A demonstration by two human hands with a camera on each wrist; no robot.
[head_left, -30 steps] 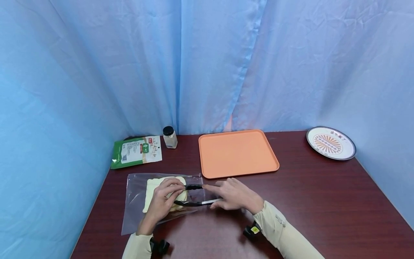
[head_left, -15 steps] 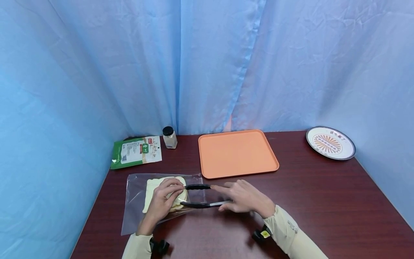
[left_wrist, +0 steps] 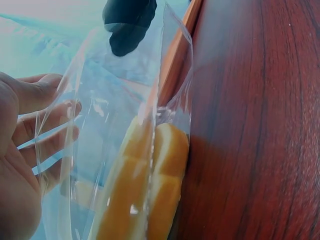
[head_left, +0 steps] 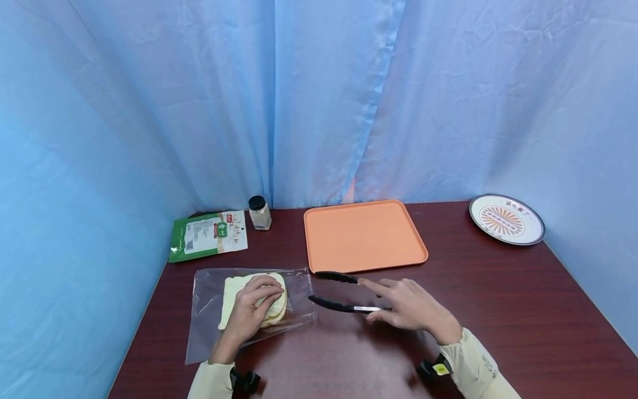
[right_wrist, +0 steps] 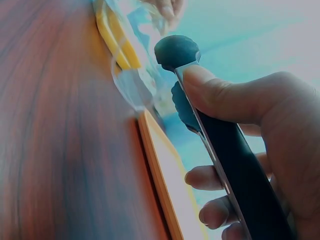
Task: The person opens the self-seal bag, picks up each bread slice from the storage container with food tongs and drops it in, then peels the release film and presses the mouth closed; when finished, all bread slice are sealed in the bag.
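Note:
My left hand (head_left: 249,310) pinches the upper film of a clear plastic bag (head_left: 205,291), holding it raised. Sliced bread (head_left: 233,289) lies inside the bag; in the left wrist view its brown crusts (left_wrist: 167,185) show through the film. My right hand (head_left: 411,305) grips a pair of black-and-silver tongs (head_left: 335,305). Their two arms stand spread apart, tips pointing left just past the bag's right end, with nothing between them. The right wrist view shows the thumb on one arm of the tongs (right_wrist: 232,160) and fingers curled around behind.
An orange tray (head_left: 366,238) lies behind the tongs, close to the bag's right corner. A small black-lidded jar (head_left: 260,213) and a green-and-white packet (head_left: 206,235) stand back left. A patterned plate (head_left: 507,220) sits at the far right. Blue curtains (head_left: 319,100) surround the table.
My right hand has drawn the tongs rightward, out from beside my left hand and over the bag, and their arms have spread wider. The left hand has stayed in place.

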